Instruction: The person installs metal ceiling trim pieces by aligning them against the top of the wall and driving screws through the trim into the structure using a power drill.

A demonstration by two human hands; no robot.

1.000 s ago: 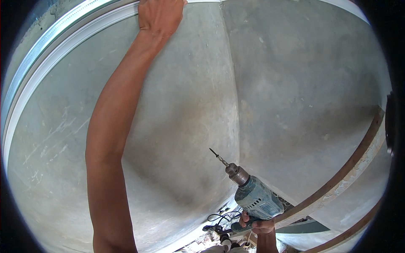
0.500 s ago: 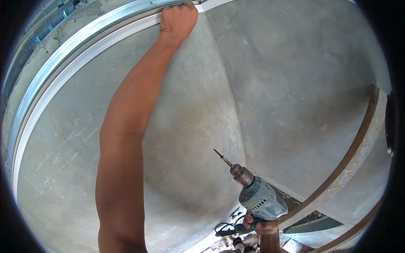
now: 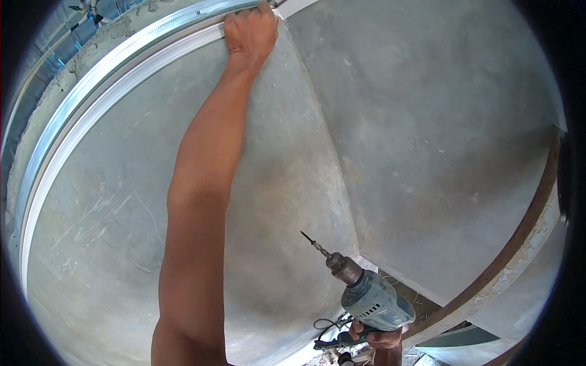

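Observation:
My left arm reaches up to the top of the wall, where my left hand (image 3: 251,30) is closed at the white trim strip (image 3: 146,78). Its fingertips are partly hidden behind the knuckles. Just above that strip runs a shiny metal channel (image 3: 131,53), close to the hand. Low at the right, my right hand (image 3: 375,335) grips the handle of a blue-grey power drill (image 3: 375,302). The drill points up and left, apart from the strip. A dark pointed piece like a screw (image 3: 306,236) sits at the tip of its bit.
Smooth grey walls (image 3: 390,122) meet at a corner right of my left arm. A curved-looking ledge with a brown edge (image 3: 519,247) crosses the lower right. A black cable (image 3: 326,326) hangs by the drill. Rough cement (image 3: 46,116) borders the metal channel at upper left.
The view has shifted a little. My left hand appears slightly farther left and lower at the strip, still closed. The drill shows slightly lower and farther left, still in my right hand.

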